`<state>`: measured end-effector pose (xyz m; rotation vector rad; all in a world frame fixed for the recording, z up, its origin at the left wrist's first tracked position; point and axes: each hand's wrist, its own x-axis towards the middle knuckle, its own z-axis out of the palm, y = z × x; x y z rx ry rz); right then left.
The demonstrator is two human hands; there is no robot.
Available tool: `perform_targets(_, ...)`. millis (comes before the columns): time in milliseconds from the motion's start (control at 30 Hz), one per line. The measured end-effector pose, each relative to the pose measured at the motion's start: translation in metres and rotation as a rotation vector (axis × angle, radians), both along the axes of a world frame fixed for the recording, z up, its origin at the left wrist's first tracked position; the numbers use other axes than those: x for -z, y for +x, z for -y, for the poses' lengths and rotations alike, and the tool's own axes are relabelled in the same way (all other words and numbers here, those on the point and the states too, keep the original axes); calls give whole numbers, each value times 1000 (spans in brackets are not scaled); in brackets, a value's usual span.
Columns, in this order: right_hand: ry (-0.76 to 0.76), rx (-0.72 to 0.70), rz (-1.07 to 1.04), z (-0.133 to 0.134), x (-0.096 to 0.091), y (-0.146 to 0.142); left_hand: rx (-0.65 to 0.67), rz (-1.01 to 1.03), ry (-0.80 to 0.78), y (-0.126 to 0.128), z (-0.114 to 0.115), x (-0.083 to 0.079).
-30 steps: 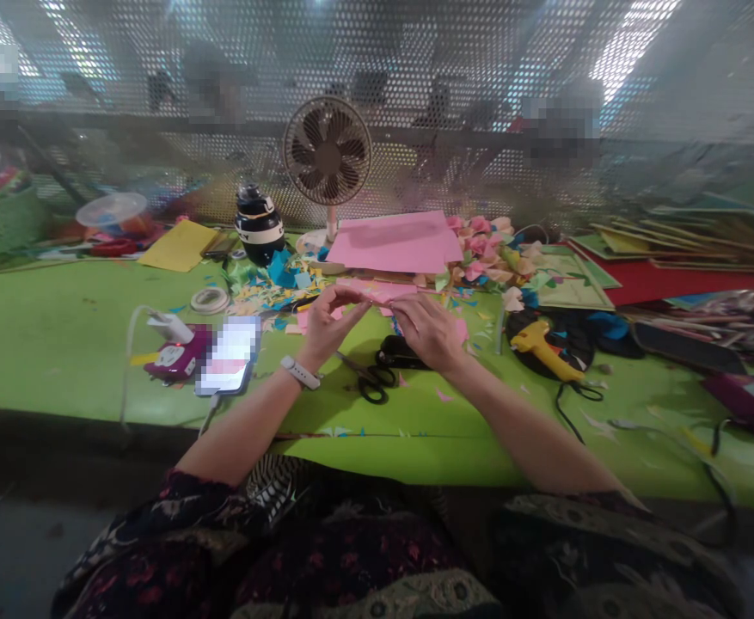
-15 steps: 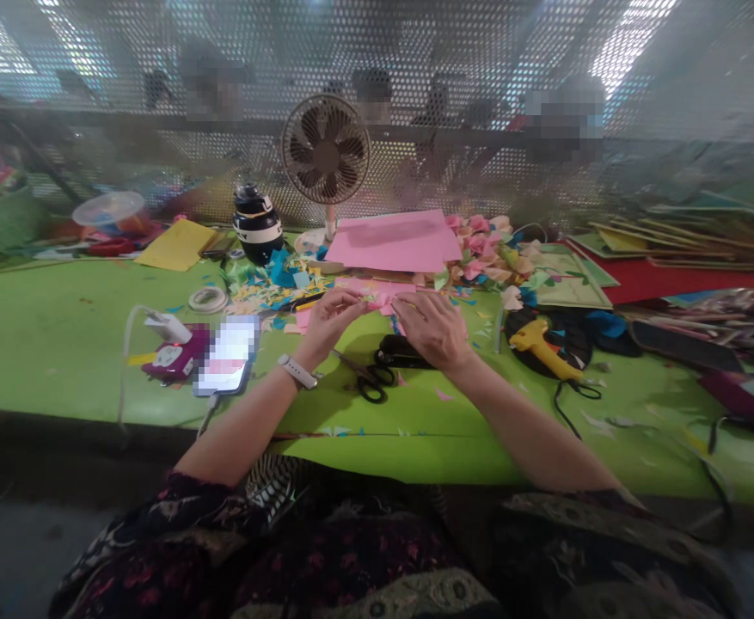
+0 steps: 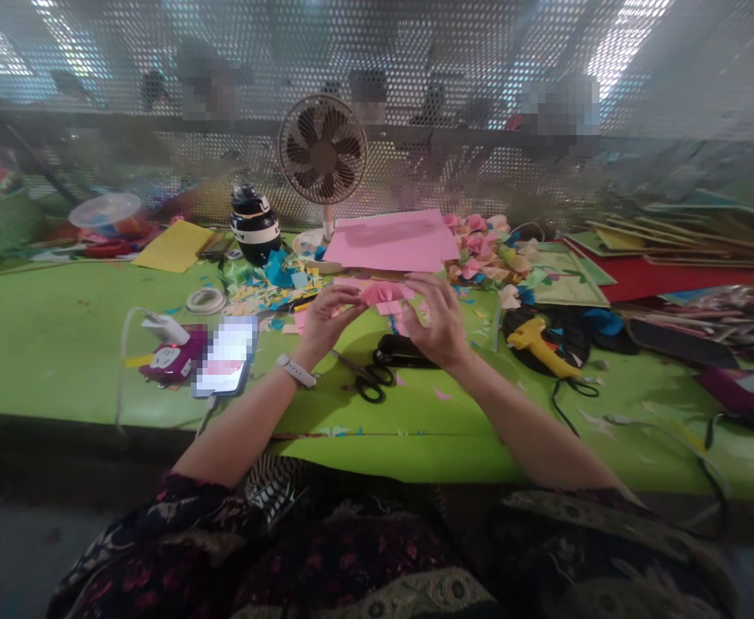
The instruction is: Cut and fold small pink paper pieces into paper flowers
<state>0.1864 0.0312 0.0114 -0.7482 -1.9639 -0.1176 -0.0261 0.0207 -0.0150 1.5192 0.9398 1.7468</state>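
Note:
A small folded piece of pink paper (image 3: 377, 294) is pinched between the thumb and fingers of my left hand (image 3: 326, 322). My right hand (image 3: 439, 325) is at the paper's right side, its thumb and fingers spread apart. Whether its fingertips touch the paper is hard to tell. Below the hands, black-handled scissors (image 3: 369, 383) lie on the green table (image 3: 428, 451). A black stapler-like object (image 3: 402, 351) is partly hidden under my right hand. Beyond the hands rests a large pink sheet (image 3: 389, 241).
Paper scraps (image 3: 254, 297) and a tape roll (image 3: 206, 301) are to the left, near a phone (image 3: 225, 357) on a cable. A fan (image 3: 323, 155) and a black bottle (image 3: 256, 228) stand behind. Pink paper flowers (image 3: 480, 245) and a yellow glue gun (image 3: 541, 344) lie to the right.
My right hand's fingers have spread and lifted off the pink paper, which now shows more fully. My left hand stays in nearly the same place with its pinch.

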Motion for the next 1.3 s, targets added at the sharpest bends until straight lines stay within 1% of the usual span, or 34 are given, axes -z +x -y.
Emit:
perform_targets(100,-84,-37,-138,0,-5,-1,-95,-102,125,0,1,0)
perform_targets(267,-118,-73,-170,3,-9,-3,-149,-211,212,0,3,-1)
perform_targets(367,-201,-95,-217,3,-10,-3,-167,-245,284,0,2,0)
perform_targets(467,-393,-162,-294,-1,-10,-2,-166,-277,375,-2,0,2)
perform_targets(567,-646,-257,-376,-5,-12,1,-172,-305,458,-3,-2,4)
perform_targets(733,-1077,-404,-545,-4,-16,0,-208,-346,536,-3,-3,5)
perform_targets(833,-1234,-466,-644,-2,-17,-2,-230,-382,573,-4,-2,4)
perform_targets(933,-1300,-502,-715,-2,-16,-4,-246,-430,585,-4,0,3)
perform_targets(1067,-1340,-502,-781,-2,-17,-6,-243,-473,622,-4,2,2)
perform_targets(1167,-1366,-491,-787,-2,-20,-5,-215,-507,640,-5,3,1)
perform_targets(1300,-1396,-461,-765,-1,-23,-4,-194,-558,623,-7,3,1)
